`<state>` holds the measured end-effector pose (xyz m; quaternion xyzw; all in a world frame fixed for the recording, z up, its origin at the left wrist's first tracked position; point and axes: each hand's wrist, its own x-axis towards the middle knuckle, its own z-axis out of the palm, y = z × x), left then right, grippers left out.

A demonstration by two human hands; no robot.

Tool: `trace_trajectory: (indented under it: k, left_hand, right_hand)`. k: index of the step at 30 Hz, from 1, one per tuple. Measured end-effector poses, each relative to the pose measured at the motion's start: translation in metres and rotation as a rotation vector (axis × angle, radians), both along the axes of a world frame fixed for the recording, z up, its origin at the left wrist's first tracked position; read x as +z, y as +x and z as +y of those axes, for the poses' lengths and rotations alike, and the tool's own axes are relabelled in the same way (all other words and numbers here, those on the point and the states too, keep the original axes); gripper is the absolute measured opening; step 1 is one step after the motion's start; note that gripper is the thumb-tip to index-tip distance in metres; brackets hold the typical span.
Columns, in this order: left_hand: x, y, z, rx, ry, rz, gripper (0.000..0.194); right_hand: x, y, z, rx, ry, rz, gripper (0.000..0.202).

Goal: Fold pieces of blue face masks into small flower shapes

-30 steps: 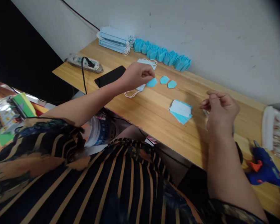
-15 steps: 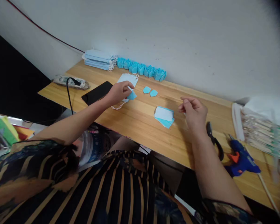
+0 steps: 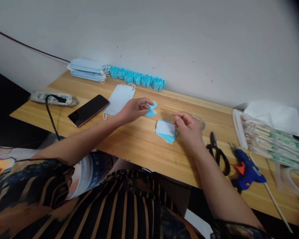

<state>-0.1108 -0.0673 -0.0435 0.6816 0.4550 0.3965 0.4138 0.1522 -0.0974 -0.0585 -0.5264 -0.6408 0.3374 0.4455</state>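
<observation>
My left hand [image 3: 136, 110] is closed at the fingertips on a small blue piece of mask-like fabric [image 3: 150, 113], just above the table. A blue cut-out [image 3: 153, 104] lies behind those fingers, partly covered by them. My right hand [image 3: 189, 128] has its thumb and forefinger pinched together by the right edge of a small stack of blue and white rectangles [image 3: 165, 129]. Whatever may be in that pinch is too small to see. A pale blue face mask [image 3: 120, 96] lies flat beyond my left forearm.
A phone [image 3: 89, 110] and power strip [image 3: 54, 99] lie left. Along the wall are stacked masks [image 3: 86, 70] and a row of folded blue pieces [image 3: 137, 78]. Scissors [image 3: 218, 152], a blue glue gun [image 3: 249, 171], a clear ring [image 3: 201, 121] and packaged sticks [image 3: 266, 136] are right.
My right hand has moved left to the edge of the stack. My left hand has come across towards the blue cut-outs with its blue piece, uncovering the mask. The view has shifted right.
</observation>
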Motion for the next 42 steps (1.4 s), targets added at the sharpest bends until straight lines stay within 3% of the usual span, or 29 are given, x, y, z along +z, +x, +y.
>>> trace_trajectory:
  k: [4,8,13,15,17,20,23,31,42]
  left_hand:
    - [0.007,0.015,-0.014,-0.010,0.001,-0.099,0.017]
    - [0.011,0.027,-0.024,0.014,0.105,-0.078,0.010]
    - [0.012,0.036,-0.030,-0.003,0.227,-0.118,0.009]
    - [0.012,0.038,-0.031,0.057,0.142,-0.189,0.008]
    - [0.011,0.039,-0.033,0.076,-0.053,-0.277,0.012]
    - [0.010,0.043,-0.037,-0.016,-0.387,-0.355,0.029]
    - [0.008,0.047,-0.040,-0.069,-0.500,-0.353,0.029]
    - [0.009,0.063,-0.049,0.014,-0.377,-0.292,0.023]
    - [0.012,0.067,-0.051,0.002,-0.318,-0.252,0.017]
  right_hand:
    - [0.013,-0.012,-0.009,0.125,-0.023,-0.051,0.028]
    - [0.025,-0.021,-0.013,0.187,-0.090,-0.010,0.037]
    - [0.028,-0.024,-0.012,0.186,-0.066,0.017,0.016]
    - [0.028,-0.022,-0.012,0.144,-0.001,-0.005,0.010]
    - [0.028,-0.021,-0.011,0.080,0.064,-0.045,0.010]
    - [0.027,-0.021,-0.011,0.038,0.141,-0.087,0.014]
    - [0.022,-0.022,-0.013,0.045,0.177,-0.116,0.014]
    - [0.018,-0.014,-0.013,0.130,-0.004,0.255,0.029]
    - [0.017,-0.016,-0.012,0.165,-0.066,0.189,0.048]
